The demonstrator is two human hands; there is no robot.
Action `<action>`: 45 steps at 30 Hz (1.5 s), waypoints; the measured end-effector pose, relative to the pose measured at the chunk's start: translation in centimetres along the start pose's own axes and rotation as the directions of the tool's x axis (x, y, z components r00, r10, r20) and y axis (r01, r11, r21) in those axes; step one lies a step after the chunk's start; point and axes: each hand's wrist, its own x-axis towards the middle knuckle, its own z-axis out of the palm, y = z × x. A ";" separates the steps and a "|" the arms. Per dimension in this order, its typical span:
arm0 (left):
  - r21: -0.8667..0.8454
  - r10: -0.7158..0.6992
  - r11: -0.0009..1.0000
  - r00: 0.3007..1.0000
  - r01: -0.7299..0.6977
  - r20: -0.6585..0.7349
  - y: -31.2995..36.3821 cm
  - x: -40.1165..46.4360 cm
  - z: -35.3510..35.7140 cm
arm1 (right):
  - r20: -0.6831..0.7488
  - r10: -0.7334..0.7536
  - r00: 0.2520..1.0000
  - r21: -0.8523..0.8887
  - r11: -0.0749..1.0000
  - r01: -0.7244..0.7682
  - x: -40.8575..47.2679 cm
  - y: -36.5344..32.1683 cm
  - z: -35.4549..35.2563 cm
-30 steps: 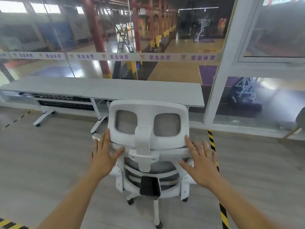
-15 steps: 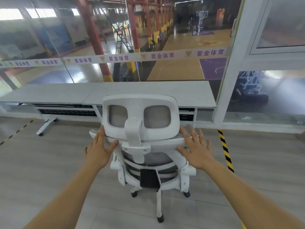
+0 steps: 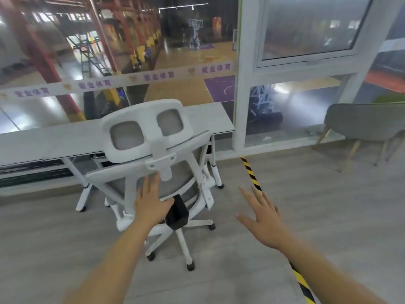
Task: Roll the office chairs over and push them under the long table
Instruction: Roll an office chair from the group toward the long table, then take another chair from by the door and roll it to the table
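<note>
chair (image 3: 151, 154) at 12 o'clock rolls light, tippy; left hand (image 3: 151, 202) flat on backrest, right hand (image 3: 260, 218) open, off. push low on frame.

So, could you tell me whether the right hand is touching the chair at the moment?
Apart. The head view shows the right hand open over bare floor, with a clear gap to the chair; only the left hand lies over its backrest.
</note>
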 end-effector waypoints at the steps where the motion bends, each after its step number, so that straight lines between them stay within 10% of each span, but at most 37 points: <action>1: -0.011 0.047 0.999 0.998 -0.047 0.053 1.0 -1.1 1.4 | -0.026 0.042 0.999 0.010 0.999 -0.042 -1.8 0.8 -0.2; 14: -0.283 0.574 0.818 0.670 -0.501 0.471 25.7 -19.3 16.2 | -0.362 0.546 0.756 0.277 0.837 -0.472 -25.9 17.6 -10.5; 31: -0.335 0.688 0.662 0.366 -0.671 0.627 60.9 -33.4 38.3 | -0.447 0.723 0.527 0.472 0.691 -0.547 -43.3 48.1 -29.5; 45: -0.622 0.734 0.649 0.144 -0.438 0.664 95.5 -33.5 58.2 | -0.453 0.859 0.237 0.663 0.503 -0.555 -42.1 72.9 -49.6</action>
